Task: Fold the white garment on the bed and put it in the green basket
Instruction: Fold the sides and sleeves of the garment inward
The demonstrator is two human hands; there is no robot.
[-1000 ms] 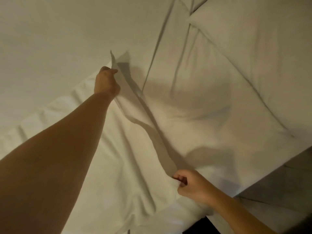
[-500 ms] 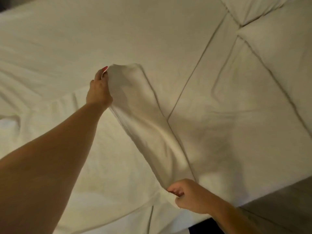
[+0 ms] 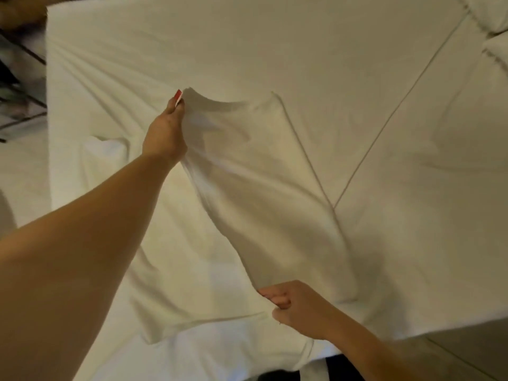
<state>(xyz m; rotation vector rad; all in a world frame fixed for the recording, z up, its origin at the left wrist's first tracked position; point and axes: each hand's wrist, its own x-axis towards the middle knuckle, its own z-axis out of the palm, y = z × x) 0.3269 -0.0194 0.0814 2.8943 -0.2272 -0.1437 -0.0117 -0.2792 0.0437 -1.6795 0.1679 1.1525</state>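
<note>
Garment (image 3: 264, 188) flap now wider across the bed (image 3: 302, 45), both hands, left (image 3: 165, 133) and right (image 3: 294, 306), pinched on its edge.

Garment (image 3: 264, 193) spread on bed (image 3: 275, 45), centre of view, part lifted off sheet. Left hand (image 3: 165, 133) at far edge of lifted flap; right hand (image 3: 297, 309) at near edge, close to bed's near side. Flap stretched between the two hands, draping rightward onto sheet. Rest of garment flat, left of and below flap, under left forearm. Pillows (image 3: 492, 12) at far right corner of bed. Floor (image 3: 467, 350) at near right, beyond bed edge.
</note>
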